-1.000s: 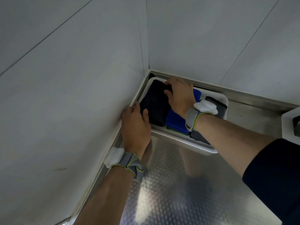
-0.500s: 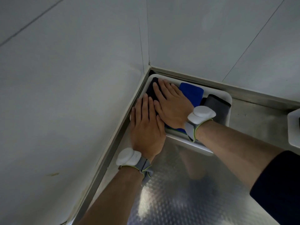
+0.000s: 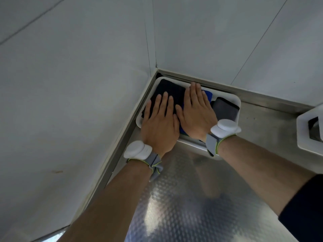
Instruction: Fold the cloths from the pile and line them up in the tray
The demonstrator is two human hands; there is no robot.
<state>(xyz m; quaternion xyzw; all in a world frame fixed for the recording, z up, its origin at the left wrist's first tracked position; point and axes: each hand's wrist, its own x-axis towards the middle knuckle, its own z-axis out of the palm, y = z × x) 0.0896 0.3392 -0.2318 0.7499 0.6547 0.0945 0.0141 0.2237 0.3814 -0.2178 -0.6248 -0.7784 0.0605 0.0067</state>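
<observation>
In the head view, the left hand [image 3: 160, 123] is lying flat, fingers straight, on the folded black cloth [image 3: 167, 89] at the left end of the white tray [image 3: 238, 102]. The right hand [image 3: 195, 114] is pressing flat on the blue cloth [image 3: 208, 94] just beside it, and neither hand is gripping anything. A folded grey cloth [image 3: 225, 109] is lying at the tray's right end, and the tray is sitting in the walled corner of the steel table [image 3: 192, 206].

White tray [image 3: 235, 100] holds black cloth [image 3: 168, 89], blue cloth [image 3: 208, 94], grey cloth [image 3: 225, 109].

Embossed glossy steel counter [image 3: 188, 203], smooth white plastic tray [image 3: 235, 100], matt cloths [image 3: 167, 91].
</observation>
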